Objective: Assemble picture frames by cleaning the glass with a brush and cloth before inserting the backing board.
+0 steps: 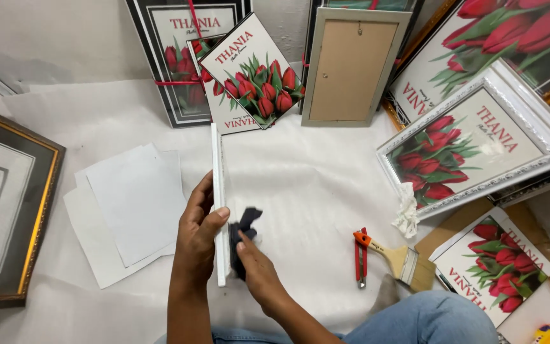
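Much white sheeting underfoot, tulip-print frames all around.

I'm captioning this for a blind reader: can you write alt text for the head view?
A left hand holds a white frame on edge while the right hand presses a dark cloth against it. Paper sheets, a brush and tulip pictures lie around.

White frame smooth, matt; dark cloth soft, crumpled; paper sheets matt; brush wooden handle, pale bristles.
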